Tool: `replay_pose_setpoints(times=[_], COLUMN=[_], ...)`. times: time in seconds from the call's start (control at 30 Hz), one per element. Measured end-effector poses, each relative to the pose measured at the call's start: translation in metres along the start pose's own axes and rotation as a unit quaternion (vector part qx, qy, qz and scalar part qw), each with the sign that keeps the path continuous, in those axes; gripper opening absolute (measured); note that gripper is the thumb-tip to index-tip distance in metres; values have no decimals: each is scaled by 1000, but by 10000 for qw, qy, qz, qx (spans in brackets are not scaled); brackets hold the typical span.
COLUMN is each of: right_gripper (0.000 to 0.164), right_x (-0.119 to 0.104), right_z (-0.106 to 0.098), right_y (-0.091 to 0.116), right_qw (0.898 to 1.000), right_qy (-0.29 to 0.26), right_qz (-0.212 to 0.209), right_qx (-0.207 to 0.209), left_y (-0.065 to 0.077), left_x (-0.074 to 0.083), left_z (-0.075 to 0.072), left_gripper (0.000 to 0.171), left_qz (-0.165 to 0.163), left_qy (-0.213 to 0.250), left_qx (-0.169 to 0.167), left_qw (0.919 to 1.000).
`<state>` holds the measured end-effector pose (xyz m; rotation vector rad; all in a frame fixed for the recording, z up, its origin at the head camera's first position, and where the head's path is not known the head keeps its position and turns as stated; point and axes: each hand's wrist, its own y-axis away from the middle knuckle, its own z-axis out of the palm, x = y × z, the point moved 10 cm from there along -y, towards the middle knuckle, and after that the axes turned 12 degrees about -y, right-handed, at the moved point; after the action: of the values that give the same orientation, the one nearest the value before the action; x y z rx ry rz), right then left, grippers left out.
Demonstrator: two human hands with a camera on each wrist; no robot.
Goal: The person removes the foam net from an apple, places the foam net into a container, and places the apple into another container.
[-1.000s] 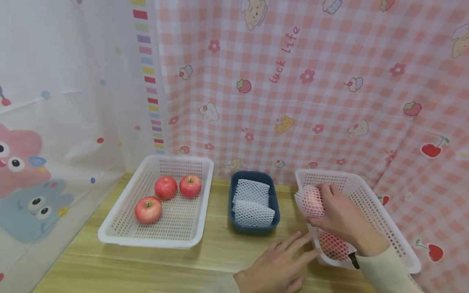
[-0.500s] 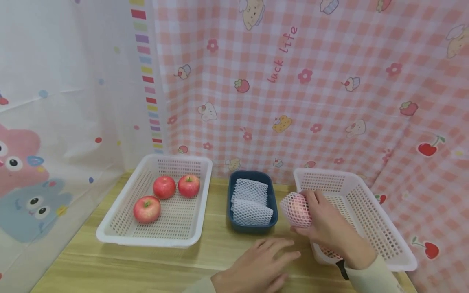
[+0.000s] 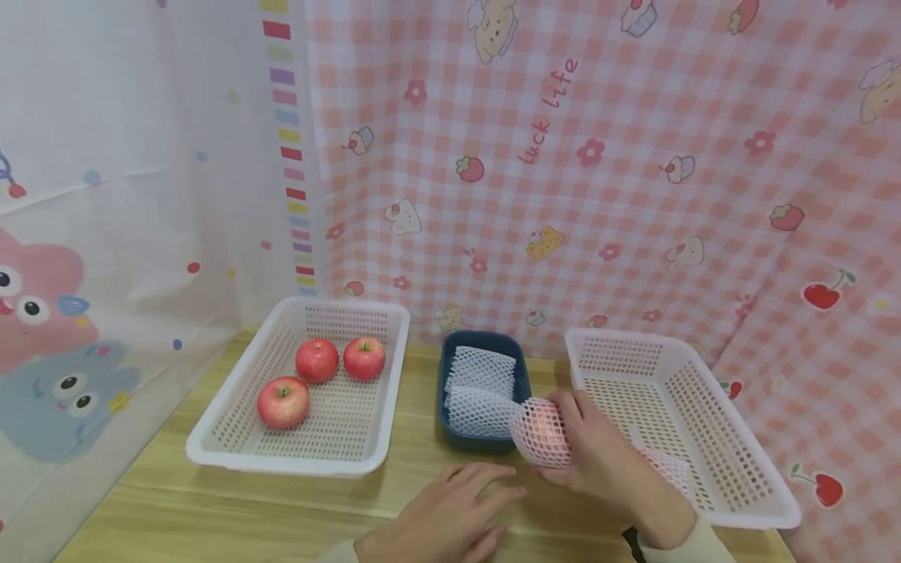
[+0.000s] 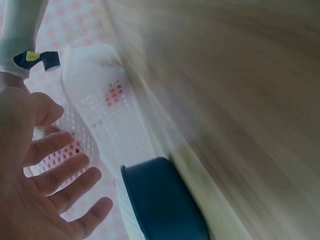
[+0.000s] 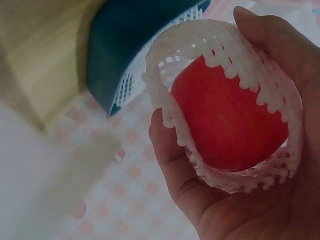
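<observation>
My right hand grips a red apple wrapped in a white foam net sleeve. In the right wrist view the sleeve's mouth gapes around the bare red skin, with fingers and thumb on either side. In the head view this sleeved apple overlaps the right edge of a dark blue tub, which contains white foam net sleeves. Left of my right hand, my left hand hovers close over the table, fingers spread and holding nothing; the left wrist view also shows its spread fingers.
A white perforated basket at the left holds three bare red apples. Another white basket stands at the right, with a net-covered apple partly hidden behind my right forearm. A pink checked curtain hangs behind the wooden table.
My right hand has lifted the sleeved apple out of the right basket and moved it left and nearer, beside the blue tub. My left hand has moved left, away from that basket.
</observation>
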<state>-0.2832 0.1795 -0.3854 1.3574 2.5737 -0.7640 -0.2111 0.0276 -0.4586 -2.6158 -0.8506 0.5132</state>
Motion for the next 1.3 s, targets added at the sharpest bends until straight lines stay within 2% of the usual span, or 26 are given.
replay_pose_setpoints(times=[0.23,0.57,0.87,1.1,1.3], right_gripper=[94,93,94,93,93], right_x=[-12,-25,-40,-37,-33], right_z=[20,56,85,109,118], right_y=[5,9,10,14,19], right_qw=[9999,9975,9935,9876,9835], right_qy=[32,-364,-592,-607,-705], right_qz=[-110,-475,-553,-228,-74], right_qx=[-88,-377,-801,-1433,-1662], left_y=[19,41,55,61,62], left_x=[-15,-35,-49,-57,-60], left_z=[-6,-14,-21,-17,-13], left_gripper=[55,61,64,62,61], left_qz=[-158,-537,-835,-1249,-1391], left_qy=[20,310,-1,247,353], left_qx=[291,512,972,736,603], left_qw=[9994,9968,9918,9891,9878])
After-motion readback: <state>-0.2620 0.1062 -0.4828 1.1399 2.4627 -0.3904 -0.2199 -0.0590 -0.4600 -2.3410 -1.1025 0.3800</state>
